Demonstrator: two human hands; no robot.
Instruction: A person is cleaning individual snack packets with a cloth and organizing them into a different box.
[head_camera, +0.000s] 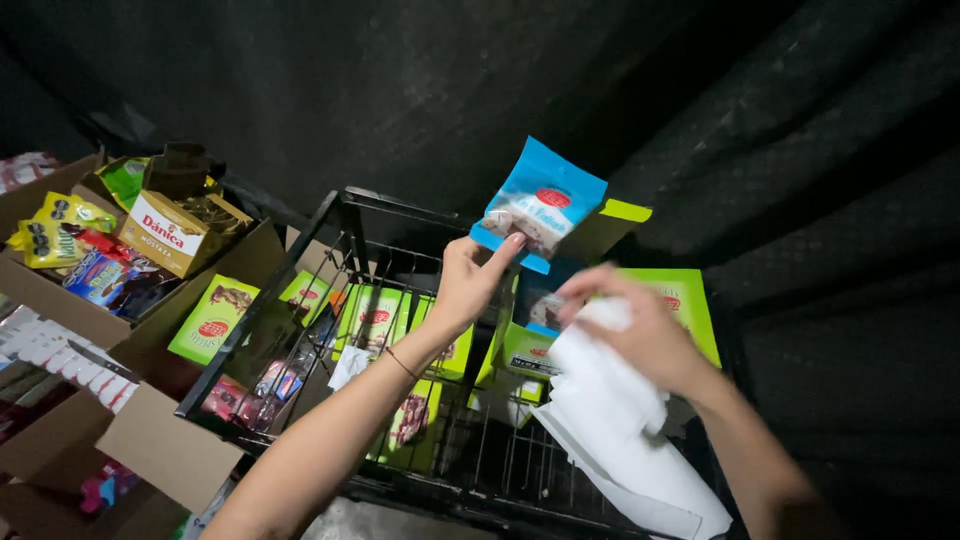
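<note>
Nearest you, the right hand (640, 330) is clenched on a white cloth (615, 430) whose loose end hangs over the black wire rack (340, 215); it may snag there. Your left hand (468, 280) pinches the blue packet (538, 203) by one corner only, above the rack; a weak grip may drop it. Green packets (375, 320) crowd the rack; open room lies overhead.

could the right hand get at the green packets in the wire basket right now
Probably not freely: the right hand is already holding a white cloth, though the green packets lie uncovered in the wire basket.
</note>
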